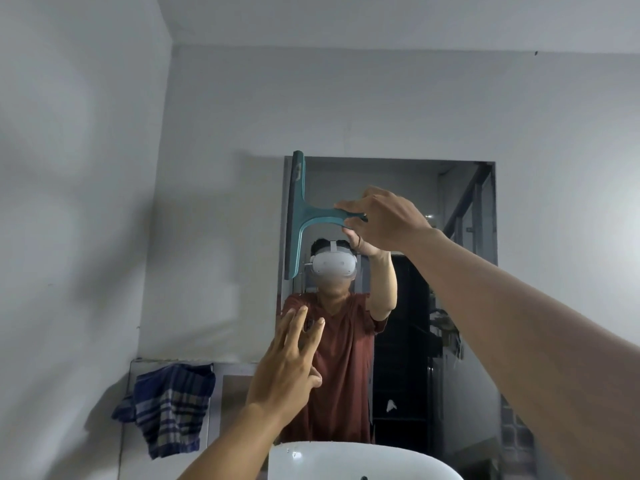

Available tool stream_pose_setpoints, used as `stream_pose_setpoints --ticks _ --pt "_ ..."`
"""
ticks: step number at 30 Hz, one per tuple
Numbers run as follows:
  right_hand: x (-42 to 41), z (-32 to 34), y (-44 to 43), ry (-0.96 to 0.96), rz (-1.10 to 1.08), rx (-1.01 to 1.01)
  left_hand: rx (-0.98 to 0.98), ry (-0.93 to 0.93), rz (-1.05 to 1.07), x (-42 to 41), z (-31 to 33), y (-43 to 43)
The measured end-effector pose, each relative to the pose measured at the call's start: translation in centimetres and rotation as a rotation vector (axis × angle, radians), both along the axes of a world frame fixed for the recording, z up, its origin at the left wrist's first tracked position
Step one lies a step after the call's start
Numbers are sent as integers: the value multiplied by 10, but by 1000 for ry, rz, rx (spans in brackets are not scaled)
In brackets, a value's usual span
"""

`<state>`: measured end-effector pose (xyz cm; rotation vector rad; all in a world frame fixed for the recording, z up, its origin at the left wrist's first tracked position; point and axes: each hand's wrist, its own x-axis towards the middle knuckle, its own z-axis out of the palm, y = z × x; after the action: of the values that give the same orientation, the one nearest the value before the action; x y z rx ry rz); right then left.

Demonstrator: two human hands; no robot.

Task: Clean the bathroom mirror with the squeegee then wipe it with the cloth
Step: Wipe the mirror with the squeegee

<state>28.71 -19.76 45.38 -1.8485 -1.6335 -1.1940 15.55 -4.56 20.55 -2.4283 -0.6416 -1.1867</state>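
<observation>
The teal squeegee [301,216] is gripped by its handle between the thumb and curled fingers of the right hand [388,220]. Its blade stands upright to the left of those fingers, at the upper left edge of the mirror [398,174]. Even pressure should be applied along the whole blade and strokes overlapped. Below, the left hand [287,372] is raised with fingers straight and spread, holding nothing. The checked cloth [173,407] hangs down to their left. A pale mark on the blade head, perhaps a logo, cannot be read.
</observation>
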Motion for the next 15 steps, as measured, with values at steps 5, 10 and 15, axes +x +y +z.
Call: stream_pose_setpoints --ticks 5,10,15 --pt "9 -6 -9 12 -29 4 5 3 25 -1 4 -4" --pt "19 -15 -18 38 -57 29 2 14 25 0 5 -4" --pt "35 -27 -35 65 -84 58 18 14 13 0 6 -6"
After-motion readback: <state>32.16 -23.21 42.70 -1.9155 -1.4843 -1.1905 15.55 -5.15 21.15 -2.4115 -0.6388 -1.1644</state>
